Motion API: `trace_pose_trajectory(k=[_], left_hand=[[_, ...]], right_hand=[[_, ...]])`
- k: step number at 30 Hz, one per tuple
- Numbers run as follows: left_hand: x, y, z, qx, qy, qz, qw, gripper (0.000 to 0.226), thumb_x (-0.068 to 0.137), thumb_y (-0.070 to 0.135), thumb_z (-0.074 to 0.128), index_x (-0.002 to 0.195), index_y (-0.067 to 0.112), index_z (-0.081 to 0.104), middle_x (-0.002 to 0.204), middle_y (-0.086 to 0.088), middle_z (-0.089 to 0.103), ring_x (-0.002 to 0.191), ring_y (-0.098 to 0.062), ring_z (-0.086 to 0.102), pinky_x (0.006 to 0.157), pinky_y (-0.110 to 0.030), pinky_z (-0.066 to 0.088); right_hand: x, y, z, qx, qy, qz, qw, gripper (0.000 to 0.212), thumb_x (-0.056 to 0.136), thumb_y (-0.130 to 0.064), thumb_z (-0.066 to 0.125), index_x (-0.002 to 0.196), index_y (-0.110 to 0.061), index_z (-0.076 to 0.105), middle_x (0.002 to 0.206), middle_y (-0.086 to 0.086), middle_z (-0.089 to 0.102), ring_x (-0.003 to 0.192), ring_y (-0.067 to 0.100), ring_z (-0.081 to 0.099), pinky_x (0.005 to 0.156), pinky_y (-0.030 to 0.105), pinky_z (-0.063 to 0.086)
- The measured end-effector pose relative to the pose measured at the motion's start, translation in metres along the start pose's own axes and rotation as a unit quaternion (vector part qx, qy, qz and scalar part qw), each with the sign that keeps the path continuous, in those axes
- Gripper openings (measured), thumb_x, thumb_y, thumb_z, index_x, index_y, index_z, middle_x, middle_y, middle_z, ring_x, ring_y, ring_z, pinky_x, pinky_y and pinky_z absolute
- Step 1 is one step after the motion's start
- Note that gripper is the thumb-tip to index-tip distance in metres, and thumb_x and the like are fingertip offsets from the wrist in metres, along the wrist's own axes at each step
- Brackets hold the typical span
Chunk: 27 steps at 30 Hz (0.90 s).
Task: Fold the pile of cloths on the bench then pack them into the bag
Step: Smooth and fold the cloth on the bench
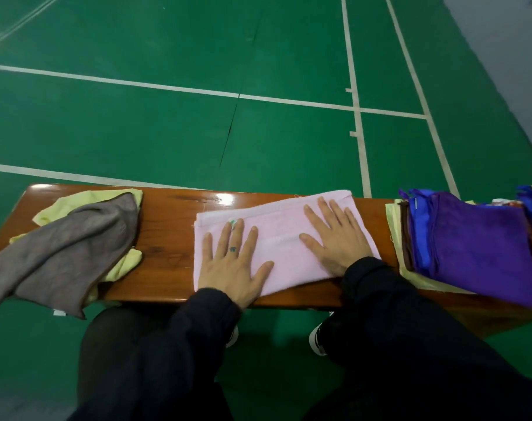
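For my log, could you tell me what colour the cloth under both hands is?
Pale pink cloth, seen in the head view.

Both hands lie flat, palms down, fingers straight and spread — the left hand (234,265) nearer the body, the right hand (337,238) reaching a little farther forward. Thumbs point inward toward each other, well apart. Black sleeves cover both forearms to the wrists — the arms come in from below, the right angled in from the right side.

Black sleeves (380,287), black trousers, black-and-white shoes (317,338).
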<state>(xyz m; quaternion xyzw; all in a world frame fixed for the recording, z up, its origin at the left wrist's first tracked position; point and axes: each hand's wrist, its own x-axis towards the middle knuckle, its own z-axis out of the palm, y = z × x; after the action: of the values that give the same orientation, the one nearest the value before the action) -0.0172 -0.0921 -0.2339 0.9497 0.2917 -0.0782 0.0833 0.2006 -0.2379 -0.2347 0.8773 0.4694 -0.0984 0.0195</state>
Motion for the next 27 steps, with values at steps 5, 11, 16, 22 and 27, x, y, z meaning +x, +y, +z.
trace_pose_trajectory(k=[5,11,16,22,27], left_hand=[[-0.061,0.048,0.004,-0.073,-0.037,-0.009,0.997,0.090,0.087,0.083,0.010,0.157,0.032,-0.016,0.160,-0.008,-0.033,0.144,-0.028,-0.038,0.116,-0.061,-0.019],[-0.054,0.000,0.010,0.131,-0.061,0.179,0.973,0.117,0.085,0.058,0.065,0.151,0.027,-0.026,0.158,-0.011,-0.033,0.145,-0.038,-0.031,0.115,-0.066,-0.016],[-0.053,-0.023,0.004,0.138,-0.020,0.262,0.955,0.093,0.092,0.025,0.060,0.156,0.022,-0.007,0.166,-0.019,0.002,0.152,-0.041,0.009,0.122,-0.057,0.018],[-0.068,-0.026,-0.015,-0.049,0.174,0.278,0.943,0.035,0.077,0.019,0.049,0.108,0.012,0.063,0.089,-0.007,0.073,0.075,-0.031,0.070,0.062,-0.038,0.057],[-0.074,0.017,-0.025,-0.175,0.212,0.257,0.926,0.028,0.090,0.035,0.049,0.106,0.015,0.061,0.081,0.000,0.066,0.067,-0.025,0.062,0.055,-0.034,0.051]], right_hand=[[0.028,0.015,-0.015,-0.074,-0.020,-0.099,0.992,0.082,0.089,-0.075,-0.015,0.161,-0.039,-0.004,0.172,0.002,-0.003,0.158,0.026,-0.001,0.127,0.048,-0.001],[-0.017,-0.046,-0.018,0.042,0.127,-0.094,0.987,0.048,0.098,-0.022,0.044,0.144,-0.013,0.054,0.154,0.015,0.047,0.139,0.035,0.047,0.118,0.046,0.032],[-0.090,-0.084,0.015,0.131,0.111,-0.265,0.949,0.062,0.088,-0.021,0.057,0.145,0.001,0.050,0.149,0.016,0.053,0.136,0.028,0.050,0.116,0.041,0.040],[-0.112,-0.098,0.018,0.151,0.081,-0.265,0.949,0.107,0.079,-0.060,0.072,0.156,0.000,0.029,0.152,0.013,0.048,0.137,0.025,0.045,0.120,0.043,0.032],[-0.117,-0.102,-0.006,0.393,0.078,-0.080,0.913,0.046,0.088,-0.045,0.063,0.127,-0.023,0.059,0.111,-0.001,0.073,0.098,0.020,0.067,0.085,0.039,0.055]])
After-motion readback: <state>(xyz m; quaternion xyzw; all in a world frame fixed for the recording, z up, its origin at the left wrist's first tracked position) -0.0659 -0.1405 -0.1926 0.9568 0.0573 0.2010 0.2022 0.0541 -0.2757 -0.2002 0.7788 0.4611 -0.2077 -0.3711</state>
